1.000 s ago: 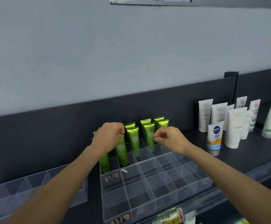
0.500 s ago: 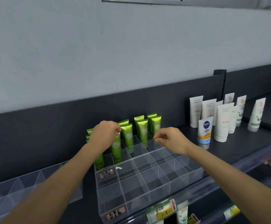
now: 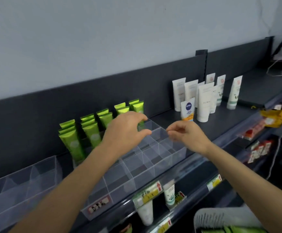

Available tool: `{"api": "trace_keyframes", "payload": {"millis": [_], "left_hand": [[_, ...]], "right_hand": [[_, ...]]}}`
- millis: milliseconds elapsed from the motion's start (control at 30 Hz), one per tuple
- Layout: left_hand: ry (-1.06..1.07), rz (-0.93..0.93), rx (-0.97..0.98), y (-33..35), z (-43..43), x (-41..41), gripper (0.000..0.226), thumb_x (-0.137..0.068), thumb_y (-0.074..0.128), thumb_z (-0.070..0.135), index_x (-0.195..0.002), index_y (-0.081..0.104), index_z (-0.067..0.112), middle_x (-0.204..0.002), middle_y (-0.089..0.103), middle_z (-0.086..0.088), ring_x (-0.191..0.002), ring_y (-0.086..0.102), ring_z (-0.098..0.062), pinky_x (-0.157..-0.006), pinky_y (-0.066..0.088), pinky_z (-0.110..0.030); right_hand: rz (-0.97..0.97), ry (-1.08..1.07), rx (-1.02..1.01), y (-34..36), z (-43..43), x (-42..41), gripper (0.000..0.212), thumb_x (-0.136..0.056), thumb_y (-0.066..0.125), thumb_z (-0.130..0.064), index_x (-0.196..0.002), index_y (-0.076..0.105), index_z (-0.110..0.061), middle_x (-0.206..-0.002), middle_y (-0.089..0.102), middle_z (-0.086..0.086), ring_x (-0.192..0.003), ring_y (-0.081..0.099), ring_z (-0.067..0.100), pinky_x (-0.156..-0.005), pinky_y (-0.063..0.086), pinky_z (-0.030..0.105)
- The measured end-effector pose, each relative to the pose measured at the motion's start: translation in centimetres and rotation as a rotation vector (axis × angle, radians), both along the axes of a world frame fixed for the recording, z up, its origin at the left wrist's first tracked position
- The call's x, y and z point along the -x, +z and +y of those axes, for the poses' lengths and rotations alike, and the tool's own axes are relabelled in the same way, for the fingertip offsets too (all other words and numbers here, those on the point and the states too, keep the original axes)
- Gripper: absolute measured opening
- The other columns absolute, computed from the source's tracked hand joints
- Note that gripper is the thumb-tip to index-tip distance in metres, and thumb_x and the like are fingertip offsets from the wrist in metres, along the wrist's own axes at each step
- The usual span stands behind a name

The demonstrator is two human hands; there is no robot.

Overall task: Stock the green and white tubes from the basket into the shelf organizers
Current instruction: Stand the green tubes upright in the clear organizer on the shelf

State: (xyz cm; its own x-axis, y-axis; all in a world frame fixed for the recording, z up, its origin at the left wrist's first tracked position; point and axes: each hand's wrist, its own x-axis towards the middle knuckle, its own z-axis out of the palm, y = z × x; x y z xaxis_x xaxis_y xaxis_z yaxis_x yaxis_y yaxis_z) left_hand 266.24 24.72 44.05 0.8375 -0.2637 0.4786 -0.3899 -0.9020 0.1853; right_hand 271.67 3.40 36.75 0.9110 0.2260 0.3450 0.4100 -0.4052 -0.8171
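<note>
Several green tubes (image 3: 93, 132) stand upright in the back rows of a clear divided organizer (image 3: 155, 167) on the dark shelf. My left hand (image 3: 125, 132) hovers over the organizer's middle compartments, just in front of the right-hand tubes, with thumb and fingers spread and nothing in them. My right hand (image 3: 187, 134) is a little to its right over the organizer's right side, fingers loosely curled and holding nothing. A grey basket (image 3: 221, 216) shows at the bottom right with more green tubes (image 3: 229, 230) inside.
A second clear organizer (image 3: 27, 179) sits to the left. White tubes (image 3: 204, 100) and a small blue-labelled tube (image 3: 187, 109) stand on the shelf to the right. Lower shelves hold price tags and hanging products (image 3: 168, 194). A yellow packet (image 3: 274, 117) lies far right.
Both hands have come away from the green tubes and drawn back over the organizer; the left hand has opened. The view has swung down and right, bringing the basket into sight.
</note>
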Motion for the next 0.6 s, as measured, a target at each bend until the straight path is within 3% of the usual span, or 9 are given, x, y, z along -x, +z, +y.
{"api": "trace_keyframes", "payload": {"millis": [167,267,333,467,600], "left_hand": [[-0.252,0.131,-0.02,-4.2,-8.3,1.1,0.039,-0.081,0.069,0.042,-0.115,0.064,0.022,-0.113,0.065,0.002,-0.107,0.058,-0.019,-0.09,0.047,-0.037],[-0.368,0.214,-0.016,-7.4,-12.8,2.2,0.038,-0.079,0.07,0.041,-0.112,0.064,0.023,-0.109,0.065,0.002,-0.102,0.059,-0.02,-0.086,0.048,-0.04],[-0.428,0.269,-0.037,-9.8,-15.4,2.7,0.041,-0.081,0.069,0.042,-0.116,0.063,0.024,-0.113,0.064,0.002,-0.106,0.058,-0.019,-0.088,0.048,-0.038],[-0.523,0.47,-0.141,-16.0,-19.3,2.7,0.043,-0.084,0.065,0.042,-0.122,0.06,0.021,-0.118,0.062,0.002,-0.108,0.058,-0.018,-0.089,0.049,-0.036],[-0.535,0.69,-0.27,-22.4,-21.7,2.9,0.038,-0.084,0.066,0.04,-0.114,0.063,0.017,-0.111,0.064,-0.002,-0.102,0.061,-0.022,-0.084,0.052,-0.038]], "right_hand": [[0.035,-0.13,-0.065,-2.7,-6.0,3.9,0.016,-0.086,0.065,-0.007,-0.08,0.069,-0.021,-0.074,0.07,0.001,-0.071,0.066,0.016,-0.074,0.056,0.037],[0.023,-0.241,-0.085,-4.7,-9.9,7.2,0.011,-0.086,0.066,-0.008,-0.084,0.07,-0.018,-0.076,0.072,0.005,-0.071,0.068,0.02,-0.071,0.056,0.031],[0.068,-0.329,-0.093,-6.7,-12.5,9.1,0.015,-0.086,0.066,-0.007,-0.082,0.068,-0.021,-0.074,0.071,0.001,-0.068,0.066,0.013,-0.068,0.054,0.025],[0.314,-0.414,0.186,-13.6,-17.0,12.2,0.007,-0.087,0.065,-0.015,-0.086,0.069,-0.021,-0.079,0.068,-0.011,-0.068,0.06,-0.004,-0.066,0.044,0.014],[0.589,-0.396,0.401,-22.3,-20.1,15.3,0.017,-0.084,0.065,-0.013,-0.099,0.072,-0.009,-0.101,0.072,0.005,-0.094,0.066,0.017,-0.077,0.042,0.018]]}}
